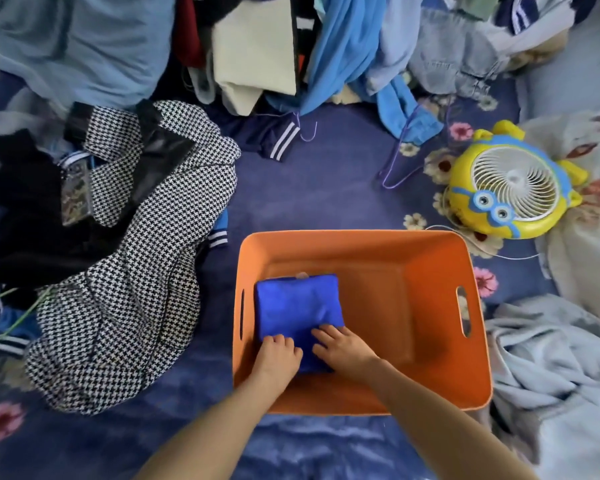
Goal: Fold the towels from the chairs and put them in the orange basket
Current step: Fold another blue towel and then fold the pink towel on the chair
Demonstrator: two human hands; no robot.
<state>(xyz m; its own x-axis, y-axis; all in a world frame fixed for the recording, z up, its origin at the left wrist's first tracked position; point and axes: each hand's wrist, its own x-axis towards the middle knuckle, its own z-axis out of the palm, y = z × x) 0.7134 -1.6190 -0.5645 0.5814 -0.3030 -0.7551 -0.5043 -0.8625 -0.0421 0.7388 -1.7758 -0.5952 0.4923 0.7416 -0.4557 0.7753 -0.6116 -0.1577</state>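
Head view looks down on a dark blue flowered cover (pixel 326 188), with a houndstooth garment (pixel 136 271) heaped at its left. Nearer sits the orange basket (pixel 440 306), with a yellow fan (pixel 510 185) beyond its far right corner. A folded blue towel (pixel 295 303) lies in the basket's left half. On it, the left hand (pixel 279 355) curls its fingers around the near edge, while the right hand (pixel 343 348) presses down with fairly straight fingers.

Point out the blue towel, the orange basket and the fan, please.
blue towel (pixel 297 303): head view, middle of its folded top.
orange basket (pixel 343 251): head view, far inner wall.
fan (pixel 515 183): head view, white grille.
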